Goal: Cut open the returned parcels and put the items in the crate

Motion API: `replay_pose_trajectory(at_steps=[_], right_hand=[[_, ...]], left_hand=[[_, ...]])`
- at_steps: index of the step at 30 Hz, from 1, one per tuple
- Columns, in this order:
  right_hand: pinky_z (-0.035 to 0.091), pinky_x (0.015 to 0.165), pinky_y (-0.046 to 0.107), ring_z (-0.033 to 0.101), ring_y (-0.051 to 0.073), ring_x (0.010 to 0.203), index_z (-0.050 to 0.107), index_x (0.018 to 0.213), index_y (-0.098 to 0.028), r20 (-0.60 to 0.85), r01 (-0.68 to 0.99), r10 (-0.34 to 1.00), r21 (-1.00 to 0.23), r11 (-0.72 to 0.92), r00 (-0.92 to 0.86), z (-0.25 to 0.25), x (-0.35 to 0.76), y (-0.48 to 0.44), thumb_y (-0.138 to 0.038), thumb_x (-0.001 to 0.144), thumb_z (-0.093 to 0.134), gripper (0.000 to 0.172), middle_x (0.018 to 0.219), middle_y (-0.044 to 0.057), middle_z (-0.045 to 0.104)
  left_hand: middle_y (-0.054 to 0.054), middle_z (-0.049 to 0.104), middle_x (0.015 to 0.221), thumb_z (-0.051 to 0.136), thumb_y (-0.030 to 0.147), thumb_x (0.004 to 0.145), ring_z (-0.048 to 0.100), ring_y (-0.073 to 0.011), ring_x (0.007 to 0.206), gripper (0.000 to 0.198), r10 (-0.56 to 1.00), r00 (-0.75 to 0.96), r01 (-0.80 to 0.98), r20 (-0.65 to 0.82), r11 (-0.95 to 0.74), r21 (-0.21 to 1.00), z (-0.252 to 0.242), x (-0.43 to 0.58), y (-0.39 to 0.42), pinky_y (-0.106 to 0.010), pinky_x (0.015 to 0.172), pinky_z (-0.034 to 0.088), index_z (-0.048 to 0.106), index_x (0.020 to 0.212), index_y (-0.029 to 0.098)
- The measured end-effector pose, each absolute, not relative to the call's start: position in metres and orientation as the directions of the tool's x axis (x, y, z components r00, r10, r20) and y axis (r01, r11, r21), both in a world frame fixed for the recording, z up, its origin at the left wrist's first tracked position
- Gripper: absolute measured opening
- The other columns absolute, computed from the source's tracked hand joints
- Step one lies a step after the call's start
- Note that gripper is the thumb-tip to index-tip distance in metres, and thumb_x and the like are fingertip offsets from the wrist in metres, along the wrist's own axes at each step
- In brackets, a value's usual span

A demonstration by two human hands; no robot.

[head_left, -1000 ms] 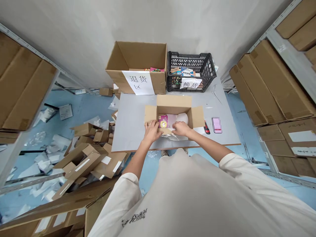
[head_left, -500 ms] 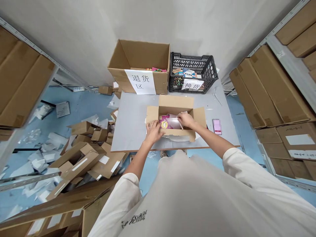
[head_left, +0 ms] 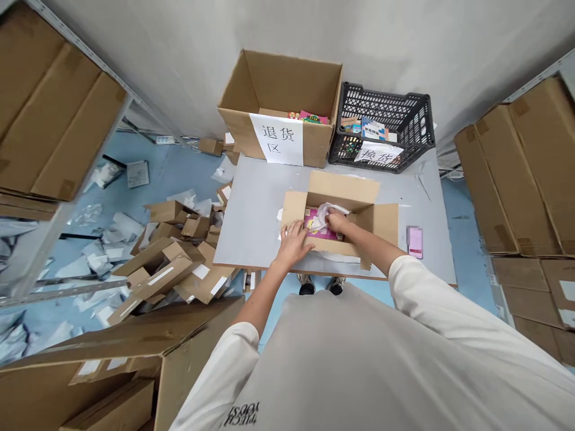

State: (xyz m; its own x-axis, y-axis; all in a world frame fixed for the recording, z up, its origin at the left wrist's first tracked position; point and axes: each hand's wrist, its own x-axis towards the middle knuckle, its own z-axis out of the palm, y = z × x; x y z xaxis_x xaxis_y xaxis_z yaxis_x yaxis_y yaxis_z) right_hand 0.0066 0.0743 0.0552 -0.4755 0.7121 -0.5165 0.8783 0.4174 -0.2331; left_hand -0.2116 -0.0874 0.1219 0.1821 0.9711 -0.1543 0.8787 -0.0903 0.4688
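A small open carton (head_left: 296, 208) sits on the table with its flaps spread. Inside it lies a pink printed package (head_left: 330, 233), partly covered by a crumpled translucent white wrapping sheet (head_left: 320, 214). My right hand (head_left: 336, 221) reaches into the carton, its fingers closed on this sheet. At the carton's front left corner rests my left hand (head_left: 293, 242), fingers spread over the edge and thumb apart. Whether the sheet is paper or plastic, I cannot tell.
Behind the carton stand a large labelled cardboard box (head_left: 323, 143) and a black plastic crate (head_left: 408, 152), both with packages inside. A phone (head_left: 415, 242) lies on the table (head_left: 251, 203) at right. Discarded cartons (head_left: 166, 269) litter the floor at left; shelves of boxes flank both sides.
My right hand has moved deeper into the carton, and the sheet is now bunched up, baring more of the pink package. My left hand stays at the carton's corner. The view has shifted.
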Motion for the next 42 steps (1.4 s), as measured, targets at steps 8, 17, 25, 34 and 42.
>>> replay_pose_trajectory(at_steps=[8,17,25,34,42], right_hand=[[0.046,0.117,0.039,0.065,0.033,0.132,0.081,0.127,-0.014,-0.605,0.873,0.650,-0.174,0.455,-0.460,0.036,-0.001,0.080,-0.012,0.094,0.065,0.037,0.155,0.022,0.066],[0.037,0.124,0.050,0.054,0.039,0.144,0.061,0.154,-0.013,-0.608,0.893,0.685,-0.095,0.439,-0.401,0.019,-0.004,0.079,-0.019,0.093,0.075,0.063,0.157,0.027,0.059],[0.040,0.120,0.047,0.055,0.037,0.141,0.051,0.159,-0.014,-0.588,0.911,0.715,-0.099,0.401,-0.378,0.034,-0.005,0.069,-0.012,0.096,0.066,0.064,0.156,0.026,0.060],[0.045,0.114,0.046,0.060,0.039,0.136,0.071,0.138,-0.009,-0.500,0.894,0.754,-0.103,0.436,-0.425,0.072,-0.002,0.065,-0.013,0.099,0.058,0.042,0.143,0.027,0.071],[0.051,0.100,0.041,0.071,0.035,0.121,0.075,0.133,-0.023,-0.572,0.910,0.712,-0.189,0.369,-0.407,0.102,0.012,0.050,-0.023,0.095,0.073,0.039,0.132,0.016,0.078]], left_hand=[[-0.020,0.048,0.176,0.078,0.044,0.098,0.040,-0.0389,0.167,0.055,0.971,0.188,0.883,-0.151,-0.100,0.458,0.122,-0.212,-0.088,-0.065,0.136,0.027,0.068,0.149,0.025],[-0.020,0.048,0.175,0.077,0.042,0.098,0.042,-0.0387,0.166,0.061,0.973,0.177,0.896,-0.146,-0.098,0.434,0.119,-0.209,-0.086,-0.060,0.135,0.032,0.063,0.155,0.024],[-0.020,0.050,0.173,0.077,0.040,0.097,0.045,-0.0397,0.164,0.070,0.976,0.170,0.896,-0.137,-0.094,0.435,0.117,-0.211,-0.085,-0.057,0.131,0.039,0.056,0.162,0.024],[-0.020,0.051,0.172,0.081,0.040,0.094,0.046,-0.0421,0.162,0.072,0.976,0.161,0.902,-0.144,-0.086,0.423,0.117,-0.211,-0.084,-0.057,0.130,0.041,0.057,0.160,0.023],[-0.018,0.051,0.172,0.082,0.039,0.093,0.045,-0.0406,0.162,0.059,0.981,0.140,0.904,-0.136,-0.071,0.422,0.118,-0.211,-0.084,-0.058,0.130,0.042,0.065,0.148,0.024]])
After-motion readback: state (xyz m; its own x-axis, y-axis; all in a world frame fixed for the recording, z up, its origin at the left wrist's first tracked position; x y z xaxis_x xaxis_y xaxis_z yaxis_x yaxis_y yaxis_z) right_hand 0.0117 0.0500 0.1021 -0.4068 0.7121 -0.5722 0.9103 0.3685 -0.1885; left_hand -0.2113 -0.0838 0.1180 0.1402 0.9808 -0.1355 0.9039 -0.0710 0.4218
